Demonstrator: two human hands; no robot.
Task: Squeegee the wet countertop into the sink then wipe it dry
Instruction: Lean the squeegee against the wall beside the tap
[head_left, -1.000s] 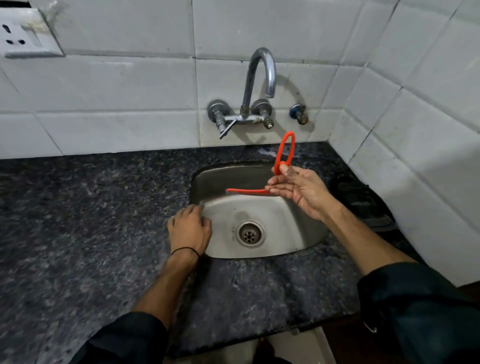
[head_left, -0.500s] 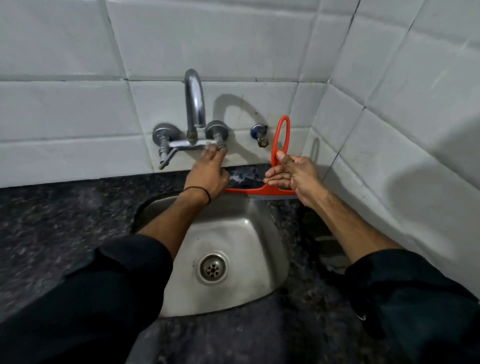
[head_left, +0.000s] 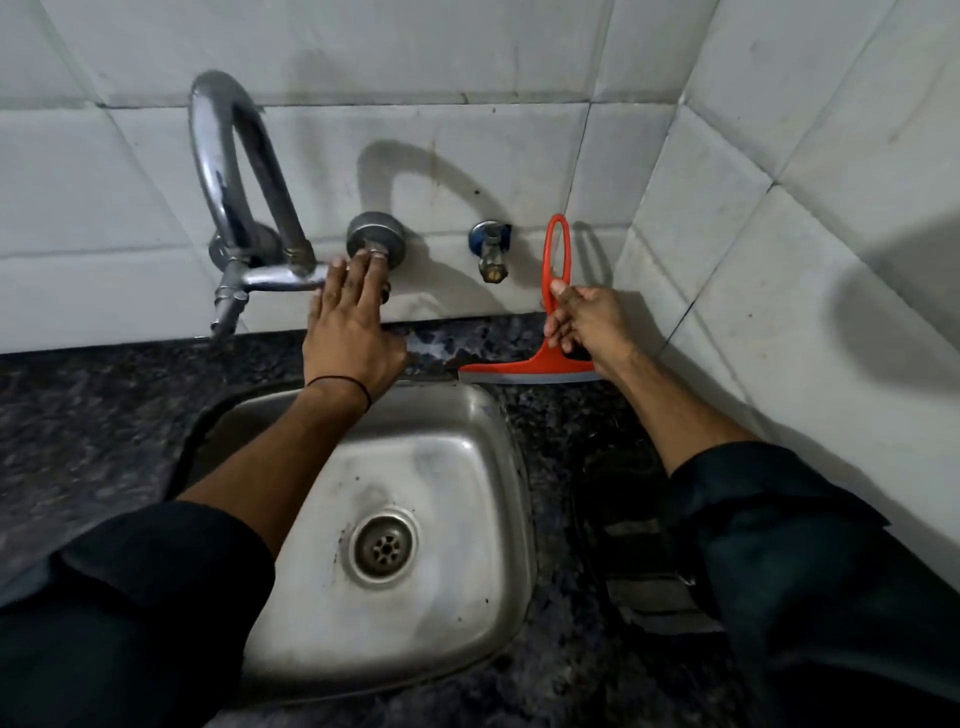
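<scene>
My right hand (head_left: 587, 322) grips the looped handle of an orange squeegee (head_left: 530, 370). Its blade rests on the dark speckled countertop (head_left: 104, 415) behind the steel sink's (head_left: 467, 415) back right corner, close to the wall. My left hand (head_left: 350, 322) reaches over the sink's back edge, its fingers spread and touching the right knob of the wall faucet (head_left: 234, 208). The sink basin looks empty, with a round drain (head_left: 383, 545) in the middle.
White tiled walls meet in a corner just right of the squeegee. A small blue-capped tap (head_left: 491, 249) sticks out of the wall between my hands. A dark folded cloth (head_left: 634, 519) lies on the counter to the right of the sink.
The squeegee has come down from above the sink and moved right, to the counter strip behind it. My left hand went from the sink's front rim up to the faucet knob. My head moved closer.
</scene>
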